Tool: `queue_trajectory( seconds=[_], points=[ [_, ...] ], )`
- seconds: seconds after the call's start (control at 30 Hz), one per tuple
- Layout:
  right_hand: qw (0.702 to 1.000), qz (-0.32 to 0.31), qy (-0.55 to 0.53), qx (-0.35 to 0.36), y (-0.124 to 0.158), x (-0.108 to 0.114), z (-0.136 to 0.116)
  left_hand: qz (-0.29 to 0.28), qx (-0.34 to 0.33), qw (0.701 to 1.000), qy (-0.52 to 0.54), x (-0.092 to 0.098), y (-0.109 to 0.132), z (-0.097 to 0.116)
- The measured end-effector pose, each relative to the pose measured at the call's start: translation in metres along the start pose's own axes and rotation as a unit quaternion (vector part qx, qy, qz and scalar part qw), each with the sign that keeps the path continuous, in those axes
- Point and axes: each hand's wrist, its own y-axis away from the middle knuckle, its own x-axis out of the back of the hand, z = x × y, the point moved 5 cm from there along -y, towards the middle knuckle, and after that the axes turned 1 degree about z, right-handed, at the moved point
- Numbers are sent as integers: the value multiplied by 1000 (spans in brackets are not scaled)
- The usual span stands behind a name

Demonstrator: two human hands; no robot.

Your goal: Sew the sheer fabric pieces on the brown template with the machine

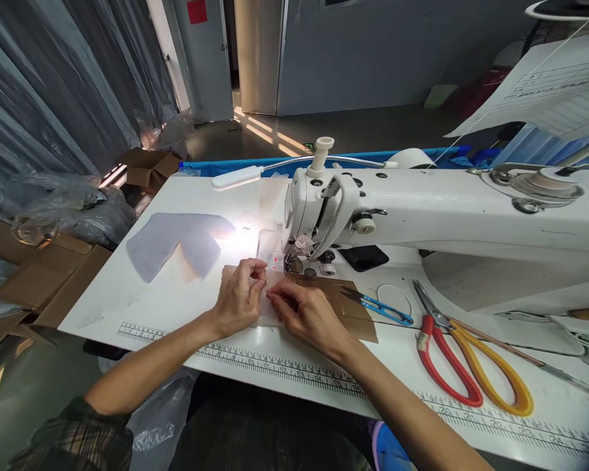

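Just in front of the presser foot of a white sewing machine [314, 216], both hands pinch a thin, see-through pale fabric [269, 315]. My left hand [243, 292] has thumb and forefinger closed on its left part. Close beside it, my right hand [307, 311] grips the same fabric between its fingertips. Brown card [358, 311] lies flat beneath and to the right of my right hand. Between the fingertips the fabric's edge is too small to make out. Over the needle area a small lamp [238, 178] casts a bright glow.
Blue thread snips [380, 307] and red-and-yellow scissors [444, 333] lie on the right. A grey-lilac fabric piece [177, 242] rests at the left of the table. Ruler markings [285, 366] run along the front edge. Cardboard boxes [53, 275] stand left on the floor.
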Motion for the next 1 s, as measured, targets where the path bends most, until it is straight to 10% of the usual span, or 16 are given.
queue_trajectory(
  seconds=[0.3,0.57,1.0],
  points=[
    [990,53,40,122,6,-6,-8,34,132,986,100,-7,8,-11],
    [952,31,-279,-120,2,-11,18,-32,226,942,247,0,-3,-19],
    [902,-10,-376,-212,4,4,27,-117,302,900,290,5,1,-15]
  ],
)
